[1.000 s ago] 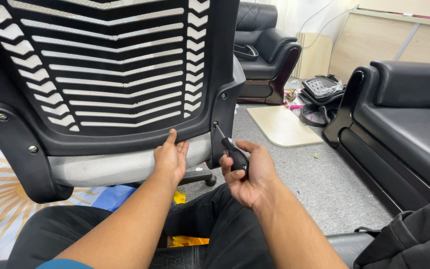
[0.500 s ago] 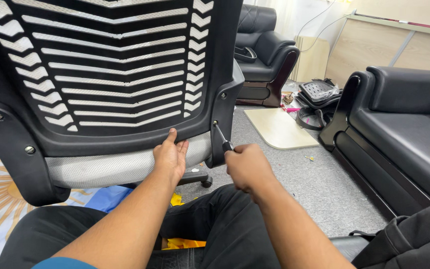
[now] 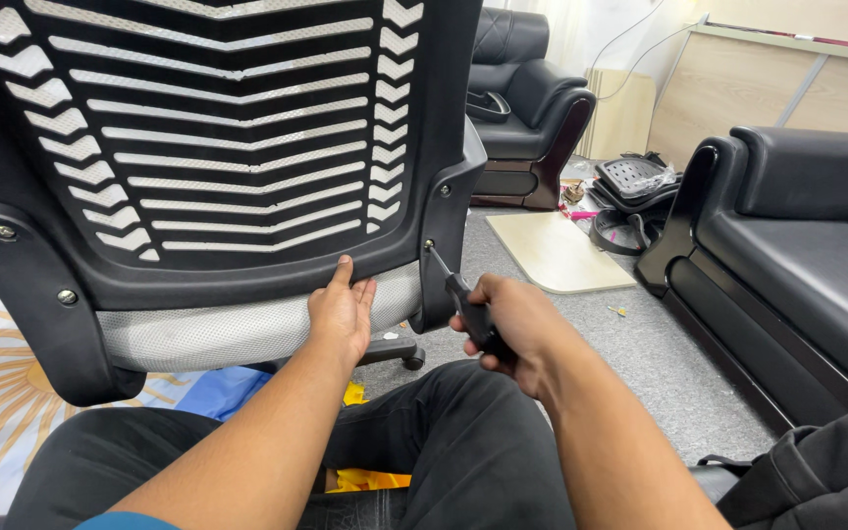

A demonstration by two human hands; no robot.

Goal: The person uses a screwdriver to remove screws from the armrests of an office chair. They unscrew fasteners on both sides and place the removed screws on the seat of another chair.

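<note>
Screwdriver (image 3: 463, 299) tip now seated in right bracket screw (image 3: 429, 244), right hand (image 3: 507, 329) clenched on handle; left hand (image 3: 342, 309) flat, fingers together, steadying chair back (image 3: 247, 147).

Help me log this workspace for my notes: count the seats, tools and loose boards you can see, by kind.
Office chairs: 1, the mesh-backed chair steadied by the left hand
Black armchairs: 1
Black sofas: 1
Screwdrivers: 1, gripped in the right hand with its tip at a screw on the chair frame
Loose wooden boards on the floor: 1
Total: 5
</note>
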